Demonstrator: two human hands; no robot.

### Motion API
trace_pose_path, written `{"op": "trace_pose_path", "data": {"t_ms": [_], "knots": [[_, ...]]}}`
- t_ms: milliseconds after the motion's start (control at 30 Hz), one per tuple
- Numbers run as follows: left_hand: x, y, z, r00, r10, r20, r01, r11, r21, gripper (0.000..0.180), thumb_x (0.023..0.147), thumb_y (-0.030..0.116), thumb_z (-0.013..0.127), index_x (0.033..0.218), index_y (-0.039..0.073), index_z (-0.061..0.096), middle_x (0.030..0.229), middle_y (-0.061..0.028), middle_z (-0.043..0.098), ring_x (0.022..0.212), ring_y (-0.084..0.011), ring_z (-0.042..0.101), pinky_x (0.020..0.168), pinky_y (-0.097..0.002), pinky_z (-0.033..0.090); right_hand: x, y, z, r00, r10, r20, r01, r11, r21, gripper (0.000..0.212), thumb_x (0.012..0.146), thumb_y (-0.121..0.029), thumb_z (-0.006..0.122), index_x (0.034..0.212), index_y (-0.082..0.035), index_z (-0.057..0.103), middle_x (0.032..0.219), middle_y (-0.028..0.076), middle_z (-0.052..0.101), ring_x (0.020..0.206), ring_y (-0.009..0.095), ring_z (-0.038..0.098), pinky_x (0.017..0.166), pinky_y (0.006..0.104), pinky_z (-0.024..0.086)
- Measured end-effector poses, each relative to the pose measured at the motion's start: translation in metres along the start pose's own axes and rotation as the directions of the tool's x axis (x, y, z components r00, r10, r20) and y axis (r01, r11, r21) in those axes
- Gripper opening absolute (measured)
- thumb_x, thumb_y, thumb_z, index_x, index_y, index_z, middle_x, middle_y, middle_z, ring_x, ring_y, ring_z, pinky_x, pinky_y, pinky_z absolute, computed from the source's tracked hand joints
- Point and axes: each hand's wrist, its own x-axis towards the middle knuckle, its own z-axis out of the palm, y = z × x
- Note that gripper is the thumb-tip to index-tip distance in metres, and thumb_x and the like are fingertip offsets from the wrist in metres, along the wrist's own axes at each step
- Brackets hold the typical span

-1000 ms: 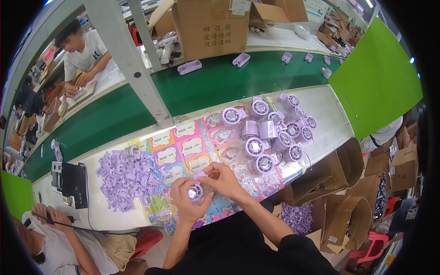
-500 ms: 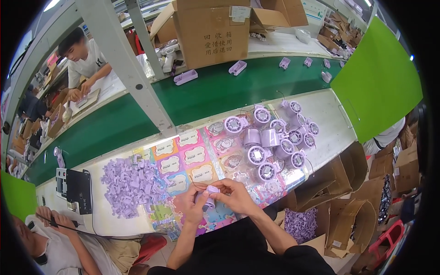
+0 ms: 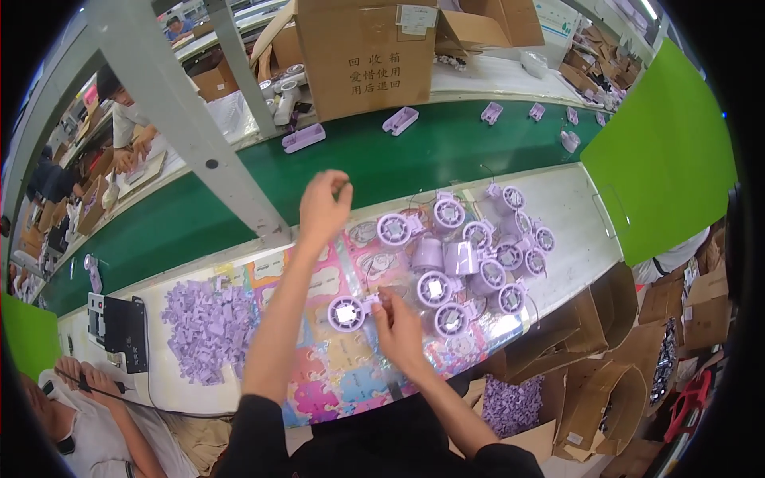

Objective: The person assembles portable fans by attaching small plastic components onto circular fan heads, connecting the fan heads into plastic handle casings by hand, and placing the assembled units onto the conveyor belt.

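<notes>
My right hand (image 3: 398,328) pinches the small side piece of a lilac round housing (image 3: 328,315) with a ring-shaped face and a pale square centre. That housing is over the colourful printed sheets (image 3: 351,362), left of a cluster of similar lilac housings (image 3: 460,256). My left hand (image 3: 325,209) is stretched out to the near edge of the green conveyor belt (image 3: 358,163). Its fingers are bent with a gap to the thumb, and nothing shows between them. A heap of small lilac parts (image 3: 209,328) lies on the table left of my left forearm.
Lilac trays (image 3: 400,121) and smaller parts sit along the belt. A grey post (image 3: 211,163) rises left of my left hand. A black device (image 3: 125,333) stands at the table's left, near a seated person's hands (image 3: 88,381). Cardboard boxes (image 3: 558,338) flank the right side.
Both hands were together around a lilac part low over the sheets. My left hand has let go and moved up to the belt; my right hand now holds the housing by its side piece.
</notes>
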Motion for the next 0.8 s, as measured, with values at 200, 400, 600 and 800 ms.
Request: {"op": "trace_pose_path", "data": {"t_ms": [200,400,600,800], "knots": [[0.103,-0.068,0.046,0.969,0.026,-0.245,0.149,0.729,0.668,0.048,0.075,0.016,0.074,0.119,0.001,0.062,0.135,-0.0195,0.049,0.125,-0.0358,0.047,0.102,-0.0485,0.041,-0.002,0.003,-0.006,0.999,-0.028,-0.02,0.029,0.999,0.042,0.027,0.094,-0.011,0.066,0.117,0.003,0.063,0.093,0.019,0.067,0.074,0.031,0.065,0.066,0.0385,0.052],[0.154,-0.116,0.058,0.997,-0.083,-0.002,0.039,0.438,0.898,0.058,0.078,0.018,0.072,0.132,0.003,0.059,0.145,-0.0192,0.046,0.147,-0.0344,0.03,0.122,-0.0488,0.021,0.001,0.009,-0.004,0.998,-0.054,-0.031,0.055,0.998,0.042,0.026,0.093,-0.009,0.068,0.117,0.001,0.065,0.086,0.014,0.066,0.065,0.024,0.061,0.058,0.035,0.049],[0.189,-0.1,0.105,0.997,-0.037,0.068,-0.008,0.83,0.558,0.018,0.089,0.023,0.066,0.101,0.011,0.072,0.114,-0.0163,0.063,0.109,-0.0361,0.061,0.091,-0.0495,0.049,0.008,0.011,-0.003,0.994,-0.103,-0.049,0.103,0.995,0.013,0.029,0.09,-0.009,0.071,0.117,0.0,0.066,0.079,0.012,0.06,0.066,0.027,0.059,0.06,0.036,0.048],[0.225,-0.093,0.153,0.982,-0.191,-0.009,0.185,0.938,0.292,0.026,0.09,0.034,0.066,0.098,0.011,0.074,0.109,-0.0161,0.069,0.106,-0.0374,0.063,0.095,-0.0461,0.049,0.009,0.002,-0.006,0.992,-0.121,-0.028,0.124,0.987,0.101,0.029,0.088,-0.008,0.073,0.115,-0.001,0.068,0.078,0.012,0.06,0.065,0.027,0.058,0.06,0.0359,0.047]]}}
